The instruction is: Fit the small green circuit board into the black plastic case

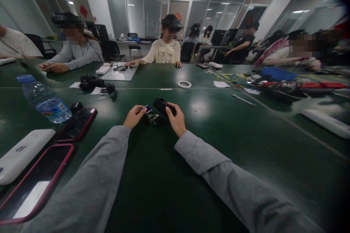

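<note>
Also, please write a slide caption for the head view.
At a green table, the left hand holds a small screen by a circuit board; the right hand, a black case.

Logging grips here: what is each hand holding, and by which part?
The left hand pinches a small screen at its left edge; whether it joins the circuit board below is unclear. The right hand grips a black case by its right end.

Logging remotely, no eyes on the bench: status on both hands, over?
Left hand holding small screen-like part by circuit board. Right hand gripping black case. White ring farther out, touching neither hand.
</note>
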Motion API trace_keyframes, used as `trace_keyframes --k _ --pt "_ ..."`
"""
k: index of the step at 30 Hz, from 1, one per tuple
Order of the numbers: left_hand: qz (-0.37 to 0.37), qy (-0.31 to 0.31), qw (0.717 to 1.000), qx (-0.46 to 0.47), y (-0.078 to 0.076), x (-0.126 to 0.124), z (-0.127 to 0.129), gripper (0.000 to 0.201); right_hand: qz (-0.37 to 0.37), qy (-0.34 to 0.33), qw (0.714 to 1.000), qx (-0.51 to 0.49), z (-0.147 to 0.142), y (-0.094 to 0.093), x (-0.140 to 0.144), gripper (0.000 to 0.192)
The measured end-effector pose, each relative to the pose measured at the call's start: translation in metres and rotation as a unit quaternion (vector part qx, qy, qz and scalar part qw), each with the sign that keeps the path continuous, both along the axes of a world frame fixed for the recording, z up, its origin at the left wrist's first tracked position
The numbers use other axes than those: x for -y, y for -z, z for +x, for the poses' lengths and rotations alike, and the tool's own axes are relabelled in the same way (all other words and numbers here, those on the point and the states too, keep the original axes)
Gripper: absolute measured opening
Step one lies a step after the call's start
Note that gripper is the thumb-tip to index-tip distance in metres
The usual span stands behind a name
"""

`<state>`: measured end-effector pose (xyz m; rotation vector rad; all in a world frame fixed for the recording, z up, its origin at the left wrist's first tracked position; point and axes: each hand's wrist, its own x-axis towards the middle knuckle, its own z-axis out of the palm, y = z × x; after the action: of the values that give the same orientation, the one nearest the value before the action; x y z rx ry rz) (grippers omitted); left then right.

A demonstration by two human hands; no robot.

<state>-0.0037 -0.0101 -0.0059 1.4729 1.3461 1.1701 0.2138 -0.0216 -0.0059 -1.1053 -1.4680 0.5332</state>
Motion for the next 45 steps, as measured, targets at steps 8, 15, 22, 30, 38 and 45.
trace_keyframes --k 8,15,22,30,38,45 --pt "-0.012 0.023 0.999 0.023 0.002 -0.005 -0.003 0.048 -0.006 -0.017 1.0 -0.018 -0.001 -0.002 0.001 0.041" --pt "0.068 0.016 0.997 -0.042 -0.002 -0.002 -0.006 0.047 -0.031 -0.002 0.998 -0.059 0.0 0.001 -0.002 0.046" --pt "0.009 0.166 0.985 -0.041 -0.008 0.003 -0.012 0.075 -0.06 0.046 0.991 -0.11 0.005 0.005 -0.007 0.047" --pt "0.023 0.112 0.99 -0.079 -0.006 0.005 -0.006 0.075 -0.12 0.013 0.976 -0.179 0.005 0.006 -0.011 0.054" --pt "0.059 0.006 0.991 -0.121 0.001 0.003 -0.005 0.07 -0.108 0.002 0.975 -0.192 0.005 0.008 -0.012 0.055" --pt "0.051 -0.001 0.995 -0.082 -0.001 0.0 -0.003 0.048 -0.049 0.026 0.993 -0.1 0.002 0.002 -0.005 0.048"
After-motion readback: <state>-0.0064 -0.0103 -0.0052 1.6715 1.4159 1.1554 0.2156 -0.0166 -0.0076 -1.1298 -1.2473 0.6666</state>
